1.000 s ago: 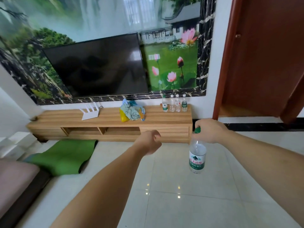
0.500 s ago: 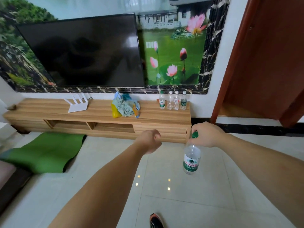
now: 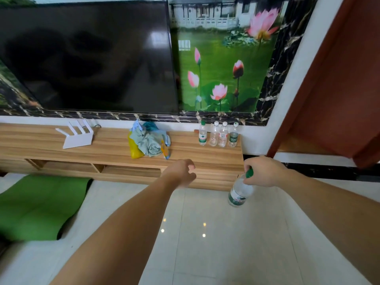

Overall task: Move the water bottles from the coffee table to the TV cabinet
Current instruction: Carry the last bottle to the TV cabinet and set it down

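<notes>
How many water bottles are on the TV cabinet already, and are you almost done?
Four bottles already stand in a row at the right end of the TV cabinet. A fifth bottle hangs from the right hand, gripped by its green cap, not yet set down. The left hand carries nothing. The coffee table is out of view, so I can't tell whether more bottles are waiting there.

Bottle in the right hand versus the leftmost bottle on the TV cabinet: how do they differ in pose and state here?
The bottle in the right hand hangs tilted over the floor, gripped at its cap by the right hand; the leftmost cabinet bottle stands upright, untouched, on the TV cabinet. The held one is alone, while the cabinet one heads a row of four. Both are clear, with green caps and green labels.
</notes>
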